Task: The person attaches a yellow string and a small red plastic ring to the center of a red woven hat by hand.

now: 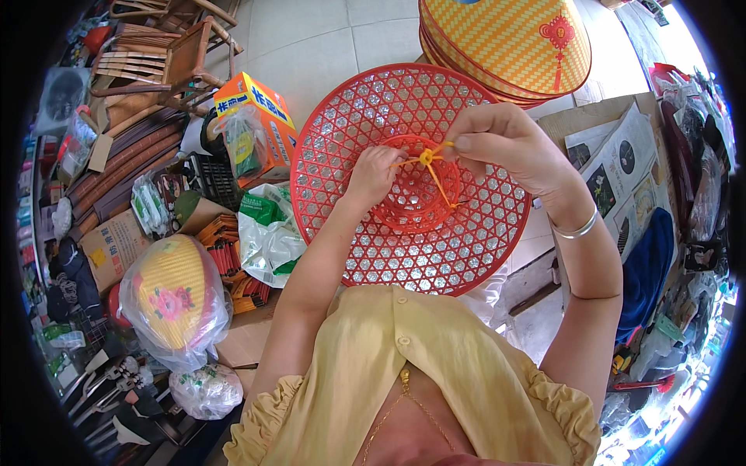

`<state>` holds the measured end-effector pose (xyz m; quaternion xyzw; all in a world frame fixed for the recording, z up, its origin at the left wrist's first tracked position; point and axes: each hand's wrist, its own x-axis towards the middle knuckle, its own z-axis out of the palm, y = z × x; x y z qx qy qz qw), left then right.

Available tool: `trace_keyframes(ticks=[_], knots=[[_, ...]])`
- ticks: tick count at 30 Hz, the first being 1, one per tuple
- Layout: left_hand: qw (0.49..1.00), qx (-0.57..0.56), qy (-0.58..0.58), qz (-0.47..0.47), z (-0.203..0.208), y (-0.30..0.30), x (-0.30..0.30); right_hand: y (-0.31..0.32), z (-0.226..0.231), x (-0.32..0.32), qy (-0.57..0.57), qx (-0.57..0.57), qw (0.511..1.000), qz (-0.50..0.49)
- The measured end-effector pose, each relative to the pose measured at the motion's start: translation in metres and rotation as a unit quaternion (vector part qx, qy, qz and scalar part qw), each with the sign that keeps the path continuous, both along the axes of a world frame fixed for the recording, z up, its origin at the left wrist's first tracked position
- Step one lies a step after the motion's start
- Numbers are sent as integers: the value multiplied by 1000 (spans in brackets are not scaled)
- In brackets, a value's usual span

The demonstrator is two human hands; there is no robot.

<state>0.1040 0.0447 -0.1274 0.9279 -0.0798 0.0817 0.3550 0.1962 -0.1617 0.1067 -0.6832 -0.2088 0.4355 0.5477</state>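
Observation:
A wide red woven hat (326, 167) lies in front of me with its open inner side up, a red ring (400, 219) at its middle. A yellow cord (440, 186) crosses that ring and bunches into a knot at the centre. My left hand (374, 177) rests over the ring's left side, its fingers closed on one strand of the cord. Over the hat's right side, my right hand (505, 147) is raised and pinches another strand between thumb and fingers. A third strand slants down to the ring's lower right edge.
Stacked yellow and orange woven hats (497, 46) stand beyond the red one. To the left are an orange box (272, 124), a white-green plastic bag (268, 229) and a bagged yellow hat (177, 295). Cardboard with printed sheets (622, 167) and a dark blue cloth (649, 260) lie right.

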Motion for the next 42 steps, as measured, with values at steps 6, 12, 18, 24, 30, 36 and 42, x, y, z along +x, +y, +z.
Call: trace_keyframes(ticks=[6, 12, 18, 24, 30, 36, 42], knots=[[999, 36, -4, -24, 6, 0, -1, -3, -8, 6, -16, 236, 971, 44], [944, -295, 105, -109, 109, -20, -1, 0, -6, 3, -156, 161, 974, 17], [854, -491, 92, -148, 141, -33, -1, 2, 14, -3, -255, 76, 964, -28], [845, -522, 93, -74, 141, -38, -7, 6, 11, -5, -589, 40, 807, 30], [850, -512, 103, -73, 134, -35, -4, -9, 7, -7, -648, -91, 744, 137], [856, -506, 91, -51, 131, -31, -3, -13, 6, -1, -563, -109, 811, 115], [880, -473, 47, 17, 131, -35, -1, -13, 6, 9, -389, -89, 908, 129]])
